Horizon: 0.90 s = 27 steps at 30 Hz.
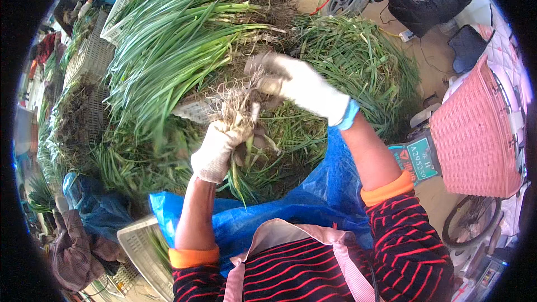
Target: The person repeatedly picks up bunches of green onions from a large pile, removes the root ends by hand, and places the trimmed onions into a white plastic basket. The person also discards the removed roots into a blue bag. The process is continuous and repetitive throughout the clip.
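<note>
My left hand (pixel 217 152), in a whitish knit glove, is closed round a small bunch of green onions (pixel 239 113). Their tangled pale-brown roots point up, and a few leaves hang below the fist. My right hand (pixel 305 86), gloved with a light blue cuff, reaches across from the right. Its dirty fingers, a little blurred, curl over the roots at the top of the bunch. Just beyond, a large pile of long green onions (pixel 184 39) lies with leaves to the left and roots to the right.
A heap of loose leaves (pixel 358 67) spreads behind my right hand. Blue plastic sheeting (pixel 302 196) covers my lap. Below left stands a pale crate (pixel 137 240). A pink bicycle basket (pixel 475 134) is at the right. Co-workers, one in a brown sleeve (pixel 75 246), sit along the left.
</note>
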Motion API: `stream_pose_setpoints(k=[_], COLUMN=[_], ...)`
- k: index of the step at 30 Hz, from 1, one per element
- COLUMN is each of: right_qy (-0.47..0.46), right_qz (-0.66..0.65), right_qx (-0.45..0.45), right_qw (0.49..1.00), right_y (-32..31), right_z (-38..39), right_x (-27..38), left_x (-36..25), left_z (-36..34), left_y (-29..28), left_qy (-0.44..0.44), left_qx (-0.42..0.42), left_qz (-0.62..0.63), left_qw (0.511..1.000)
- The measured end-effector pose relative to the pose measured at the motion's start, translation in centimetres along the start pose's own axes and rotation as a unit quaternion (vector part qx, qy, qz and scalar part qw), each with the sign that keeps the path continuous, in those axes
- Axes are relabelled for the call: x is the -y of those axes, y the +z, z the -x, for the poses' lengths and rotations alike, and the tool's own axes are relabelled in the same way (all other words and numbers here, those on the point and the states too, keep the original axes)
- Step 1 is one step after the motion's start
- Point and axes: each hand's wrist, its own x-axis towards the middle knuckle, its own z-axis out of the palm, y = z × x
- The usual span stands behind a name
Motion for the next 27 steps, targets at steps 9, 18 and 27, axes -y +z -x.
stream_pose_setpoints(k=[9, 18, 27], right_qy=[0.052, 0.068, -0.031], right_qz=[-0.067, -0.238, 0.032], right_qx=[-0.075, 0.131, 0.146], right_qw=[0.994, 0.96, 0.988], right_y=[1.9, -0.1, 1.7], right_z=[0.6, 0.5, -0.4], right_x=[2.1, 2.5, 1.7], left_x=[-0.4, -0.3, 0.2], left_z=[0.4, 0.1, 0.2], left_y=[-1.3, 0.0, 0.0], left_qy=[0.114, 0.008, -0.022], left_qx=[-0.042, 0.032, -0.002], left_qz=[-0.088, 0.144, 0.137], left_qw=[0.989, 0.989, 0.99])
